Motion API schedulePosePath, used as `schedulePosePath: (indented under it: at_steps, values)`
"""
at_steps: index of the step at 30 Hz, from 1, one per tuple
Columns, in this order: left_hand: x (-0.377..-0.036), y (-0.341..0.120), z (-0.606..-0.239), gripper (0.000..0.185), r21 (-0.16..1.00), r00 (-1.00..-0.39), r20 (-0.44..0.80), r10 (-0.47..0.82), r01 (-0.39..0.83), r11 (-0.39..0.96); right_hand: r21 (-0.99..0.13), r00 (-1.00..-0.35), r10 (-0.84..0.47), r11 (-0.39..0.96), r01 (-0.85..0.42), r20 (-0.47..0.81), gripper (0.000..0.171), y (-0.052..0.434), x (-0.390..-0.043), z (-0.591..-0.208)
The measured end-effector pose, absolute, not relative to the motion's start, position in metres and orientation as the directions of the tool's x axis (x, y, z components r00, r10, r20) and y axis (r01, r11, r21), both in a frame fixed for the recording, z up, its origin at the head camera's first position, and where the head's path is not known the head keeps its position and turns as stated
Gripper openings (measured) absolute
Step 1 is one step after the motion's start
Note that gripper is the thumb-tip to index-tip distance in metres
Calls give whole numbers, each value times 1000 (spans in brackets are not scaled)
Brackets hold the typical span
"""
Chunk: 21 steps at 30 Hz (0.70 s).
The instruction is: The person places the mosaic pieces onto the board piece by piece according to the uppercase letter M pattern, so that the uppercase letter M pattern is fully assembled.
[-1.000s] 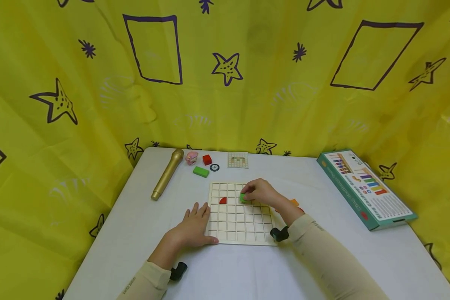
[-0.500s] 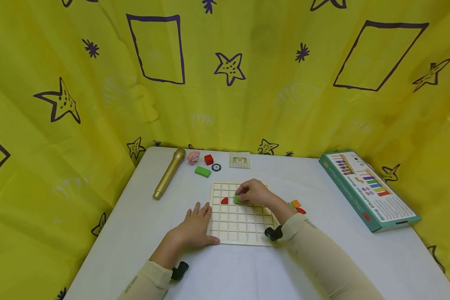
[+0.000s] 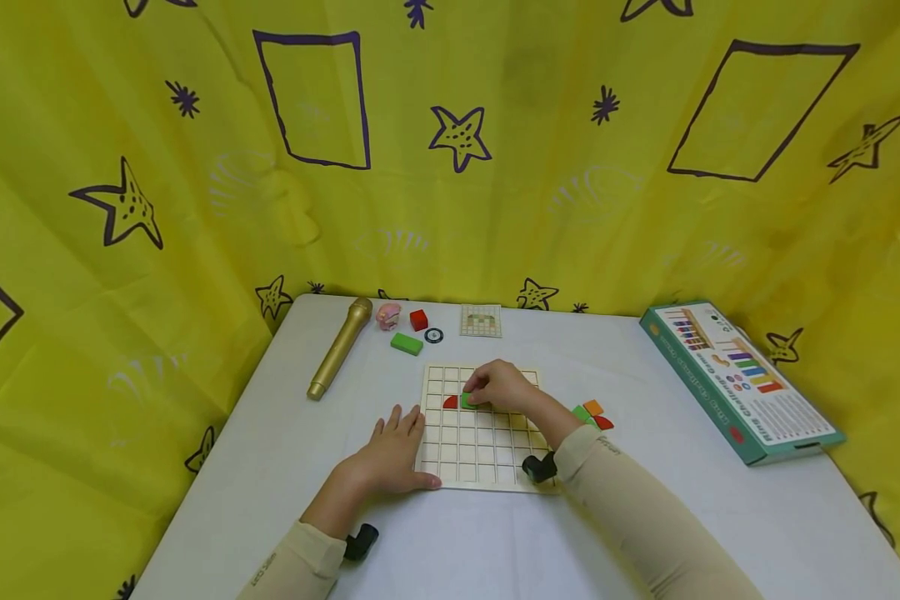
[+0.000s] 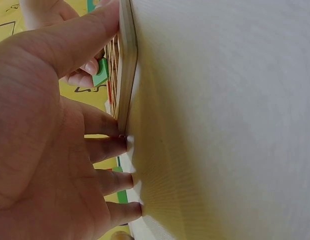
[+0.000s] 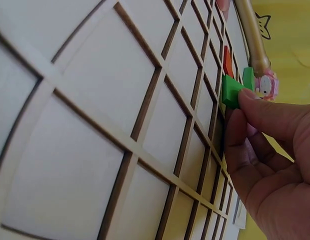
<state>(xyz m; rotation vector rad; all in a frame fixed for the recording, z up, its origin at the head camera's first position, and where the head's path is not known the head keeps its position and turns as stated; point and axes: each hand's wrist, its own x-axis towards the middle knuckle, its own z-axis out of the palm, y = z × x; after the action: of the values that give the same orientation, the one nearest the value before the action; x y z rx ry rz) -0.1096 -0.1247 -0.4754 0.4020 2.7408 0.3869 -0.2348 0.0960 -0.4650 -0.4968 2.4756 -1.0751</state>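
A wooden grid board (image 3: 480,450) lies on the white table (image 3: 285,433). My right hand (image 3: 495,386) pinches a small green block (image 3: 468,401) over the board's upper rows, just right of a red quarter-round piece (image 3: 450,402) set in a cell. The right wrist view shows my fingertips (image 5: 252,107) on the green block (image 5: 230,91), with the red piece (image 5: 227,61) beyond it. My left hand (image 3: 390,454) lies flat on the table, thumb against the board's left front corner; the left wrist view shows its fingers (image 4: 112,155) spread beside the board edge (image 4: 126,65).
A gold microphone (image 3: 337,347), pink figure (image 3: 387,314), red cube (image 3: 418,319), green bar (image 3: 406,343), dark ring (image 3: 433,335) and pattern card (image 3: 481,320) lie at the back. Loose green, orange and red pieces (image 3: 592,413) sit right of the board. A teal box (image 3: 738,379) lies far right.
My right hand has slid the green block leftward across the board, from about the middle columns to beside the red piece. The left hand has stayed in place.
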Motion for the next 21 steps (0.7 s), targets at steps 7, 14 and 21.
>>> schedulePosePath:
  at_steps: [7, 14, 21]
  values:
    - [-110, -125, -476, 111, 316, -898, -294, 326, 230, 921, -700, -874, -441, 690, -185, -204, 5, 93, -232, -463]
    - [-110, -125, -475, 111, 323, -901, -289, 325, 227, 919, -669, -875, -430, 720, -185, -220, 6, 89, -232, -461]
    - [-110, -125, -474, 111, 321, -898, -287, 333, 237, 917, -674, -863, -454, 711, -200, -222, 5, 88, -235, -465]
